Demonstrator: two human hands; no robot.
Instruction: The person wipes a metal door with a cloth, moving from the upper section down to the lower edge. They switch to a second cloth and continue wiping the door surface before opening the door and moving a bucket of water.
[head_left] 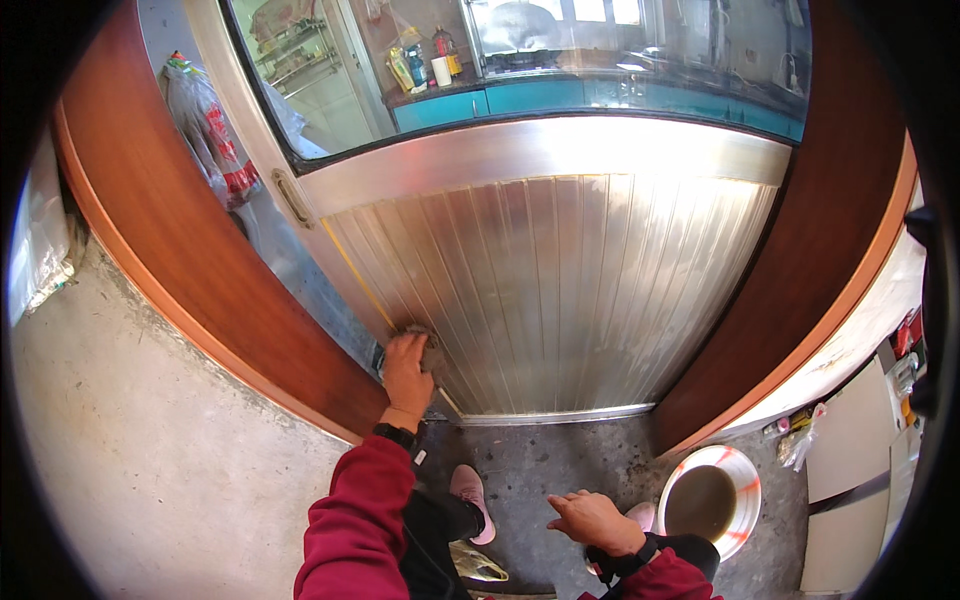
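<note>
A sliding door (545, 300) stands before me, with a ribbed metal lower panel and a glass upper pane. Low on its left edge, my left hand (407, 372) presses a dark, brownish cloth (431, 352) against the metal, fingers closed over it. My right hand (592, 520) is held out above the floor near my knee, touching nothing, its fingers stretched and apart. Right of that hand stands a white basin (743, 500) with orange-red streaks, holding murky brown water (700, 502).
Brown wooden door jambs (215, 250) (800, 250) flank the door. A recessed handle (292, 198) sits on its left stile. Plastic bags (212, 130) hang in the gap. Behind the glass are bottles (445, 50) on a teal-fronted counter (530, 98). A pale cabinet (848, 450) stands at right.
</note>
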